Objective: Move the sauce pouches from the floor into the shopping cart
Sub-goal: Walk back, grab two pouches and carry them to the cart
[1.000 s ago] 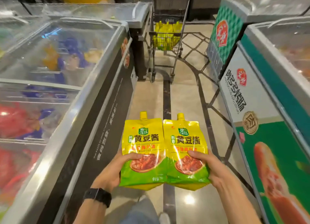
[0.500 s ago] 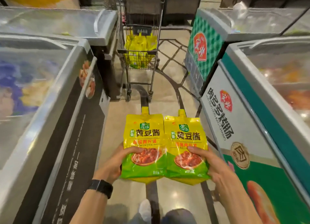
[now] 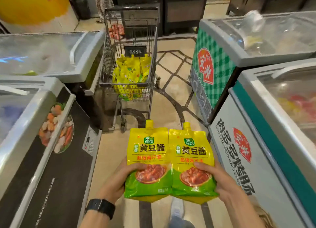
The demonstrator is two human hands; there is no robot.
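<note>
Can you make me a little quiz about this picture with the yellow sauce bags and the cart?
1. True or false: the shopping cart is empty.
2. The left hand and the right hand carry how many sauce pouches altogether? A) one B) two C) four
3. Fill in: the black watch is on the ___ wrist.

Key:
1. False. A pile of yellow pouches lies inside it.
2. B. The hands carry the left pouch and the right pouch, one in each hand.
3. Left.
</note>
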